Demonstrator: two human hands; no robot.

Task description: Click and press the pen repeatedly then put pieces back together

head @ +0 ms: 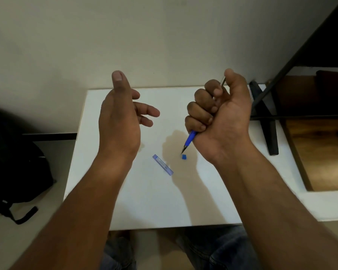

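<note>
I have the mechanical pencil (191, 139) wrapped in my right hand (220, 117), all four fingers curled round the barrel in a fist, the blue grip section and dark tip poking out below and pointing down at the worktop (125, 201), the metal end showing above by my thumb. My left hand (121, 115) hangs above the worktop with fingers loose and spread, holding nothing.

On the worktop, just under the pencil tip, lies a small blue cap (184, 157), and a little nearer to me, between my forearms, the clear lead case (162, 167) lies at a slant.

I judge I am at the reloading step: pencil held, cap off, leads not yet picked up. The metal end is partly hidden by my thumb, so I cannot tell whether it is open. The next move would call for the free left grip to go down to the lead case and pinch it finely, while the right keeps the pencil steady.
</note>
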